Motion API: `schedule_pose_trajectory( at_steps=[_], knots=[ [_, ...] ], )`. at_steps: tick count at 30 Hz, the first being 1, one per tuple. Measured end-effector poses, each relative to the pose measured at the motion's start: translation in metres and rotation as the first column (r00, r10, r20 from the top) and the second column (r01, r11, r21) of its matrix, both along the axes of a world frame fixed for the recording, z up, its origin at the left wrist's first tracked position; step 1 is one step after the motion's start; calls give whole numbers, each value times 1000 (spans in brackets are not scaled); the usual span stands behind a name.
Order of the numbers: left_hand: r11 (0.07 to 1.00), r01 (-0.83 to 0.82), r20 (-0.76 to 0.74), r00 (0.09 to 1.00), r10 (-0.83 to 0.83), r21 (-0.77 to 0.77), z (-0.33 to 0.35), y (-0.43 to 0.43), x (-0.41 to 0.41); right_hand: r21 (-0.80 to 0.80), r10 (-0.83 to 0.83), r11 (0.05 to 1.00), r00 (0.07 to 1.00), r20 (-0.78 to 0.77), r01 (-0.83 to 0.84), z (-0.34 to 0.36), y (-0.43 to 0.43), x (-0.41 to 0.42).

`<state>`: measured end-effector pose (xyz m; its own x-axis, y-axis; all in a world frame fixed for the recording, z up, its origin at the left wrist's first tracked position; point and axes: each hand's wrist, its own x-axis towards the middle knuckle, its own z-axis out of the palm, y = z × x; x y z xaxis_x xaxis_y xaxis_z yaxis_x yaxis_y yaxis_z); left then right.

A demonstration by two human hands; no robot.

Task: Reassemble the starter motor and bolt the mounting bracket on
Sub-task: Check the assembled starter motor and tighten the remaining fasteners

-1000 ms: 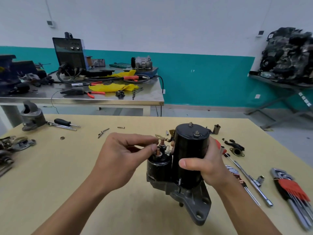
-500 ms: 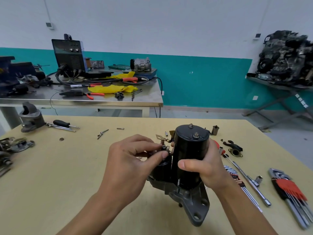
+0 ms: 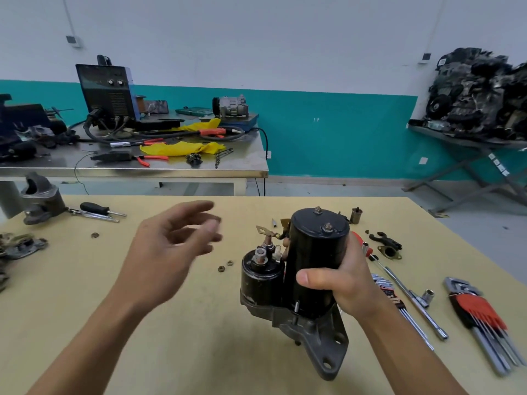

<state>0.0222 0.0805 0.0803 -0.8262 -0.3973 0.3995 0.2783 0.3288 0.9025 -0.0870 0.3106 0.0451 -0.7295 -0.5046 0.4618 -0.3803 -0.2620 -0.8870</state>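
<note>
Gripping the black body of the starter motor, the right grip holds it upright, mounting bracket down, over the counter. The left grip hovers apart, blurred, fingers loosely spread. Two nuts lie between.

A steel desk stands far left, carrying a black welding machine, a yellow cloth, red-handled pliers and a compressor. Far right, a heap of engine parts sits on a stand. On the wooden desk, a hex key set lies near right and a black-handled screwdriver far left.
</note>
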Motion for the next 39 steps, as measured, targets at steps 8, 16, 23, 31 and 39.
schedule_pose_trajectory(
  at_steps=[8, 16, 23, 31, 39],
  knots=[
    [984, -140, 151, 976, 155, -109, 0, -42, -23, -27, 41, 999, 999, -7, -41, 0, 1, -1],
    [772, 229, 539, 825, 170, -593, -59, -63, -48, -24, 46, 999, 999, -12, -46, 0, 0, -5],
    [660, 227, 536, 784, 312, -716, -94, -53, -70, -58, 57, 997, 998, 9, -57, -4, 4, -8],
    [731, -36, 389, 828, 403, -681, -123, -46, -83, -47, 39, 998, 999, 4, -39, -6, 5, -9],
    [971, 237, -11, 972, -237, 32, -13, 1, -48, -51, 52, 997, 999, 0, -52, -5, 7, -6]
  ],
)
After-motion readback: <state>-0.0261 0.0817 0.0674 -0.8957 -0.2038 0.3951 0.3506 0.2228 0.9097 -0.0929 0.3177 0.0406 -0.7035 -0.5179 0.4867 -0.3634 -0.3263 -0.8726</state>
